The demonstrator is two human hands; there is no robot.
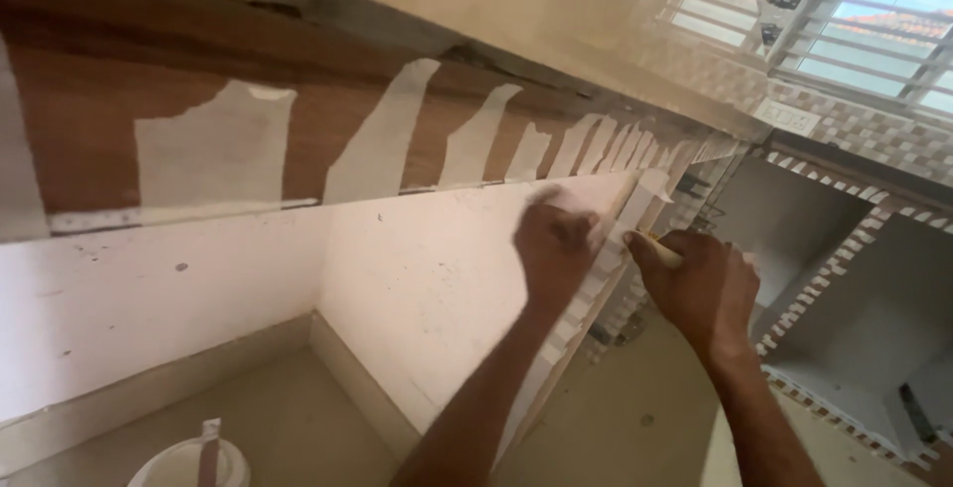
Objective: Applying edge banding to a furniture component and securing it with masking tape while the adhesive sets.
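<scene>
Left hand (553,245) presses tape on white partition's (437,288) front edge; right hand (700,283) grips tape roll (663,251); smoothing underway.

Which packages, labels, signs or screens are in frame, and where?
White round container: bottom left, on the cabinet floor, a stick standing in it; any label cannot be told.
White rectangular wall plate: upper right, on the mosaic tiles below the window; details too small.
No signs or screens.
Hands: left hand on the white panel edge, right hand gripping a pale tool.
</scene>
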